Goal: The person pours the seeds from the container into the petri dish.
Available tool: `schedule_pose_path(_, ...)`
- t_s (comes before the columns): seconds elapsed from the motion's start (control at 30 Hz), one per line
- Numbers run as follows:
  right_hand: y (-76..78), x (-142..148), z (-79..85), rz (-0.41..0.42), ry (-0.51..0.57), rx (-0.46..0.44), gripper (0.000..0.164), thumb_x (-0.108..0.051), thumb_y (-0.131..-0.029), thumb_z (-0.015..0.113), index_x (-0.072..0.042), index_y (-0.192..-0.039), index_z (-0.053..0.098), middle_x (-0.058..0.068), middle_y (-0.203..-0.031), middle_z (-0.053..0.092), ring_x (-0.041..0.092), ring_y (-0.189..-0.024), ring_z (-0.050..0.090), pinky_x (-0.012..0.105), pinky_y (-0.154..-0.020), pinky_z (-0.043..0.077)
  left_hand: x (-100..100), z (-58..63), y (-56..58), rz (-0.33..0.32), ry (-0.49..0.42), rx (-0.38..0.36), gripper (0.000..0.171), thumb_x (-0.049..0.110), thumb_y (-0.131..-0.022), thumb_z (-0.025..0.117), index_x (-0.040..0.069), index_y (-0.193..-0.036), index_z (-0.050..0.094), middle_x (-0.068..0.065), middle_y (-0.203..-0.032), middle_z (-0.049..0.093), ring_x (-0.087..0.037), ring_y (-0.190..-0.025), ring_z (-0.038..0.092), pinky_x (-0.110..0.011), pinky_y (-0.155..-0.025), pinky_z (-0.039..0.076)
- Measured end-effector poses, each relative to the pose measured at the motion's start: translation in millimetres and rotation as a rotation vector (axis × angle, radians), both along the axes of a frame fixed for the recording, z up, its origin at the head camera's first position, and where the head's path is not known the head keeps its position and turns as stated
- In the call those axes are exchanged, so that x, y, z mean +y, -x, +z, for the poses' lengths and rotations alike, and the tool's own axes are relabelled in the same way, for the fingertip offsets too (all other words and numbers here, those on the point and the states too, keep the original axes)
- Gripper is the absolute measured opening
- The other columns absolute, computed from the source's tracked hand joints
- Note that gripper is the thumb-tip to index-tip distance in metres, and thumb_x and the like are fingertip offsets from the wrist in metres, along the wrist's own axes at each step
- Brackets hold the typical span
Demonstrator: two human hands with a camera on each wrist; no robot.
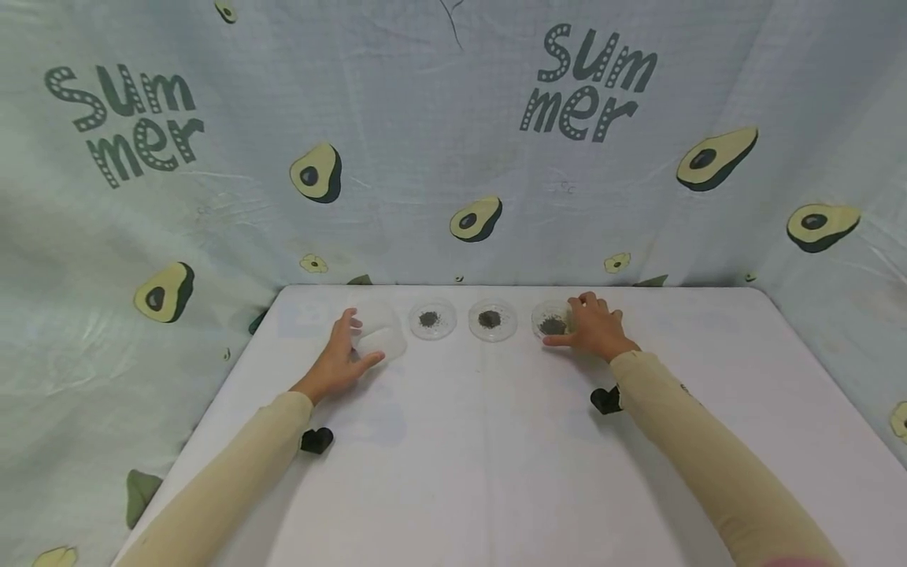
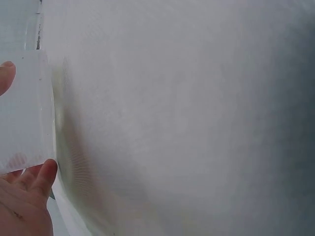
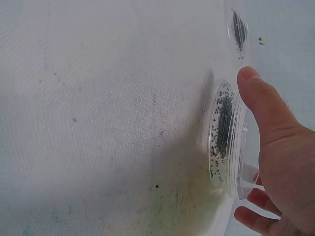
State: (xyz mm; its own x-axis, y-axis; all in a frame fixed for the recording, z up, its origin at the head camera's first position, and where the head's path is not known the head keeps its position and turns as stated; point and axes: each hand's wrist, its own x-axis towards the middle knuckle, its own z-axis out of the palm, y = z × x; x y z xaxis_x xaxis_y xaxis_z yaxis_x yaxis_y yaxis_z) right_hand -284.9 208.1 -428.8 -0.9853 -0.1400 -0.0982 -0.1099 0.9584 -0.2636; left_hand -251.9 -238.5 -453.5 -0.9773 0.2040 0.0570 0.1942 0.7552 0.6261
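My left hand [image 1: 340,364] is at a clear plastic container [image 1: 383,335] on the left of the table's far side. Its thumb lies along the near side and its fingers hold the left; in the left wrist view, fingertips [image 2: 47,169] touch the container's wall [image 2: 27,113]. My right hand [image 1: 595,327] holds the rightmost petri dish [image 1: 551,324], with the thumb at the near rim and fingers round the far right. Dark granules [image 3: 224,128] lie in this dish. Part of its rim is hidden behind the fingers.
Between the hands stand two more clear petri dishes, a left one [image 1: 432,320] and a middle one [image 1: 492,320], each with a small heap of dark granules. All are on a white table [image 1: 453,465]. A curtain [image 1: 397,118] printed with avocados hangs behind the far edge.
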Motion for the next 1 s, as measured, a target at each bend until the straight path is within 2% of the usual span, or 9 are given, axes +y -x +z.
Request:
schedule_pose_path(0.67, 6.8, -4.3, -2.0, 0.003, -0.007, -0.018, 0.098, -0.06, -0.078, 0.071, 0.006, -0.142, 0.037, 0.03, -0.145, 0.031, 0.05, -0.132, 0.032, 0.075, -0.102, 0.024, 2.6, 3.9, -2.5, 0.002, -0.01, -0.023, 0.093, 0.039, -0.089, 0.067, 0.008, -0.151, 0.005, -0.021, -0.145, 0.029, -0.04, -0.129, 0.042, -0.057, -0.106, 0.039)
schedule_pose_path(1.0, 5.9, -7.1, -4.4, 0.004, 0.0, -0.023, 0.086, -0.058, -0.079, 0.071, 0.007, -0.13, 0.047, 0.032, -0.142, 0.034, 0.051, -0.129, 0.035, 0.075, -0.101, 0.025, 3.2, 2.6, -3.5, 0.008, 0.002, -0.018, 0.092, 0.038, -0.089, 0.067, 0.008, -0.151, 0.006, -0.02, -0.144, 0.029, -0.04, -0.124, 0.046, -0.057, -0.104, 0.04)
